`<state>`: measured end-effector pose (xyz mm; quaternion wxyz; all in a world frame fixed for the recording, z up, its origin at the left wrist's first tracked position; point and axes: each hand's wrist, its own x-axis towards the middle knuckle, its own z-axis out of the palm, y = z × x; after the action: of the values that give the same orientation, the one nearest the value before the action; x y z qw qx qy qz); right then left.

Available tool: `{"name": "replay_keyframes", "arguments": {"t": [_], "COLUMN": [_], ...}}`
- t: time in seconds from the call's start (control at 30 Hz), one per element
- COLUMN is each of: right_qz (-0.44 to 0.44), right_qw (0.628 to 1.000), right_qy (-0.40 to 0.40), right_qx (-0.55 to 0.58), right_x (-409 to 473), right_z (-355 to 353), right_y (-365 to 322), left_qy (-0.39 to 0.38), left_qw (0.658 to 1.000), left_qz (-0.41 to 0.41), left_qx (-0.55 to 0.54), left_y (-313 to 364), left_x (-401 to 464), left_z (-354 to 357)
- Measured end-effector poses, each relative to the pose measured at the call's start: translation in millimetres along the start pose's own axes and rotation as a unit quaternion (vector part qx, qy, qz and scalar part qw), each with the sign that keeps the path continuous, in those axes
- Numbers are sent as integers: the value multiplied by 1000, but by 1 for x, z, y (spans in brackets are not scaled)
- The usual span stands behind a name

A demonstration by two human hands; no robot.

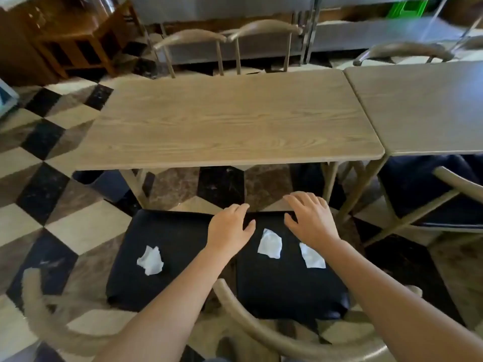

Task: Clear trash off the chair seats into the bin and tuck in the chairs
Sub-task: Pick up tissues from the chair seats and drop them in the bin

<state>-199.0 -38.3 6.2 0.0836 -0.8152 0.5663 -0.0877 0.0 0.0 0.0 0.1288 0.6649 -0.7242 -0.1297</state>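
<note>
Two black chair seats stand side by side in front of me, pulled out from the wooden table (pixel 230 121). On the left seat (pixel 162 280) lies one crumpled white tissue (pixel 150 260). The right seat (pixel 287 286) carries two white tissues: one (pixel 270 243) between my hands and one (pixel 311 256) partly under my right wrist. My left hand (pixel 230 228) hovers over the seats' far edge with fingers relaxed and holds nothing. My right hand (pixel 309 216) is spread above the right seat's far edge, also holding nothing. No bin shows clearly.
Curved wooden backrests (pixel 274 333) of the two chairs rise close to me. A second table (pixel 423 105) adjoins on the right, with a dark-seated chair (pixel 444 194) beneath it. Chairs (pixel 227 35) stand on the table's far side. The floor is checkered tile.
</note>
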Motion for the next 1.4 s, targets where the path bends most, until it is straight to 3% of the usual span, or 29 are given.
{"name": "replay_keyframes", "arguments": {"t": [0.23, 0.53, 0.8, 1.03, 1.17, 1.4], "right_qz": [84, 155, 123, 112, 113, 152], "right_qw": [989, 959, 951, 950, 959, 936], "right_qy": [-121, -237, -283, -287, -251, -317], "right_qx": [19, 0, -29, -46, -61, -15], "right_x": [-18, -29, -20, -25, -31, -30], "right_z": [78, 203, 291, 328, 331, 342], "right_y": [112, 186, 209, 211, 209, 212], "left_qy": [-110, -203, -282, -304, -305, -302], "left_qw": [991, 977, 953, 945, 946, 950], "left_qz": [-73, -51, 1, 5, -17, -45], "left_qx": [11, 51, 110, 119, 105, 69], "left_y": [23, -20, -43, -63, -65, -64], "left_x": [37, 70, 92, 92, 89, 80], "left_z": [105, 237, 340, 374, 383, 379]}}
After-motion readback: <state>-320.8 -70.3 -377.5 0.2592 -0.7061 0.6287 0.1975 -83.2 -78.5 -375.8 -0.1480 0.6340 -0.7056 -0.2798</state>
